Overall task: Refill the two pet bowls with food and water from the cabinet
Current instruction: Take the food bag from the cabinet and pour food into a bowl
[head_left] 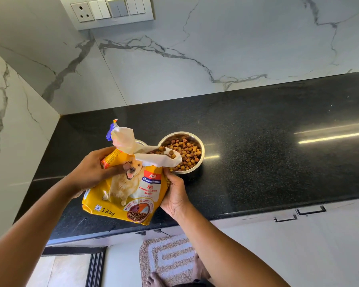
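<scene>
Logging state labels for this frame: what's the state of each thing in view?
Food bowl: holds kibble.
Bag: open, tipped, mouth over Food bowl.
Second bowl: mostly hidden behind Bag, contents unseen.
Left hand: grips Bag top.
Right hand: holds Bag side.
Cabinets: shut.

Bare counter [278, 141] stretches right of the steel bowl [193, 170] — the tilted bag [133, 193] blocks its left side.

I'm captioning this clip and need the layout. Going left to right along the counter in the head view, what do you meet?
Left hand → food bag → bowl. The right hand overlaps the bowl's span, so it is left out.
</scene>
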### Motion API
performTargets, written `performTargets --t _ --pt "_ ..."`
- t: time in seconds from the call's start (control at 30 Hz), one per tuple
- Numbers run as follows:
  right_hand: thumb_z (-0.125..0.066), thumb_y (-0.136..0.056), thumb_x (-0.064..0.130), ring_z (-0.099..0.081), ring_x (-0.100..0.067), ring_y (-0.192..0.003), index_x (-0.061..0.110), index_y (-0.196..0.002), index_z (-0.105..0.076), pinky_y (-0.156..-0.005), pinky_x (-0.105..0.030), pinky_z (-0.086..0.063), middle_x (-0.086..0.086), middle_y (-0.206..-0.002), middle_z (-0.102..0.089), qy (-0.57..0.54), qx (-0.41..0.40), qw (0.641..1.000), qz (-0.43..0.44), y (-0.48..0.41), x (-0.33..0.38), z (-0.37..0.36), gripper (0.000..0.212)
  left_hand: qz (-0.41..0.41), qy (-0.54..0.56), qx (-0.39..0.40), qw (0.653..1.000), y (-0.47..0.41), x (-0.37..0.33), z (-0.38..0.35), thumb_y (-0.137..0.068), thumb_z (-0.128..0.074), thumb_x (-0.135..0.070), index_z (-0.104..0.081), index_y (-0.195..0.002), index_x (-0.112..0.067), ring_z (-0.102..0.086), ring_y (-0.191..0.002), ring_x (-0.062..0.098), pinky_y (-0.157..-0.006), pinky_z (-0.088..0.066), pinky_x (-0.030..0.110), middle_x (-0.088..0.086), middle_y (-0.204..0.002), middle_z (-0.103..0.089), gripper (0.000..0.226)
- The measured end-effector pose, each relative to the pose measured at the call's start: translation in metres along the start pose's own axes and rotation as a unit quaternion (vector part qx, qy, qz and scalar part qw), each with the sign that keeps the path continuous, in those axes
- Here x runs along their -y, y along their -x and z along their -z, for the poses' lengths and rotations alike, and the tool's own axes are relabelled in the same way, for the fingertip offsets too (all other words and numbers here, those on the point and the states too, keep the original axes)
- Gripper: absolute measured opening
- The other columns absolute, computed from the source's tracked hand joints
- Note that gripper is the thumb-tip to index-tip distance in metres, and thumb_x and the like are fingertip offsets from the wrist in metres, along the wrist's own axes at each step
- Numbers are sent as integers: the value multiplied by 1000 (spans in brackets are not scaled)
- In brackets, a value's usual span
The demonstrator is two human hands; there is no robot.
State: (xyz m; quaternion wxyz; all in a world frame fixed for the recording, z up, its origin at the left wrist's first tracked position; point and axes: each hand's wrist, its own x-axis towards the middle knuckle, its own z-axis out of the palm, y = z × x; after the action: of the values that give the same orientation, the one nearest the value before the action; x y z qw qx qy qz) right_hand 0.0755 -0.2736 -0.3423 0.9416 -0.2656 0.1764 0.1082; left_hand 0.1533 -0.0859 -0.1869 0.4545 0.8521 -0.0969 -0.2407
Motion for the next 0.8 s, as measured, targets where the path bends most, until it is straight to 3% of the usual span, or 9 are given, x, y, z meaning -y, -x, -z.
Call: performTargets --t 0.1,0.2,0.33,0.4,0.47,0.53,0.6,0.67,0.8 --pt "-52 -104 42 -60 -43 -128 15 -139 -66 -115 -67 -38 -22 -139 -65 33 -5 999 0 5 6 -2 46 -9 34 -23 999 10 7 -5 -35 -84 -80 -68 -115 -26 -78 -90 16 -67 -63 28 -8 -103 -78 97" --pt "-53 -103 39 -58 -44 -132 14 -143 -61 -113 -63 -44 -22 -140 -64 74 -12 997 10 9 12 -5 48 -20 76 -49 996 20 20 -10 -45 -88 -71 -69 -115 -19 -78 -93 22 -75 -65 37 -1 -105 -79 89" --pt "-59 -94 37 -67 -35 -121 14 -138 -63 -103 -53 -54 -19 -131 -70 159 3 986 48 21 29 -18 50 -48 169 -79 981 36 41 -23 -74 -80 -31 -73 -108 -26 -75 -99 32 -84 -63 49 7 -107 -78 35" --pt "-60 -90 33 -72 -28 -111 15 -131 -66 -97 -47 -58 -14 -121 -75 198 28 978 64 30 39 -28 45 -67 220 -102 968 43 51 -30 -71 -83 -34 -69 -113 -29 -75 -100 29 -82 -63 44 5 -108 -77 45" --pt "-60 -90 30 -73 -27 -106 14 -125 -66 -93 -43 -59 -12 -114 -76 241 39 967 78 37 49 -42 40 -77 266 -136 951 47 58 -35 -57 -90 -53 -64 -119 -23 -75 -98 25 -82 -63 43 4 -107 -77 73" --pt "-62 -90 27 -72 -29 -103 9 -127 -63 -89 -41 -60 -14 -112 -74 280 45 954 98 43 56 -58 41 -90 294 -169 936 49 60 -39 -49 -89 -63 -63 -120 -23 -75 -96 18 -83 -63 40 -1 -104 -78 86" --pt "-62 -90 24 -73 -28 -99 10 -121 -65 -86 -39 -61 -13 -108 -75 301 61 945 113 50 61 -78 34 -113 326 -191 919 52 58 -39 -48 -88 -66 -62 -118 -26 -74 -96 12 -79 -63 32 -7 -102 -78 85" --pt "-61 -91 22 -74 -26 -96 13 -115 -68 -85 -39 -60 -10 -104 -76 321 83 934 136 57 66 -94 26 -128 342 -207 908 56 52 -38 -57 -82 -56 -60 -118 -30 -73 -99 12 -81 -63 32 -10 -102 -77 70" --pt "-58 -91 23 -74 -28 -98 0 -126 -61 -84 -39 -61 -15 -108 -75 360 110 909 177 76 68 -126 42 -167 370 -226 886 70 45 -21 -62 -80 -51 -63 -117 -34 -68 -113 27 -94 -57 53 -3 -109 -74 60"
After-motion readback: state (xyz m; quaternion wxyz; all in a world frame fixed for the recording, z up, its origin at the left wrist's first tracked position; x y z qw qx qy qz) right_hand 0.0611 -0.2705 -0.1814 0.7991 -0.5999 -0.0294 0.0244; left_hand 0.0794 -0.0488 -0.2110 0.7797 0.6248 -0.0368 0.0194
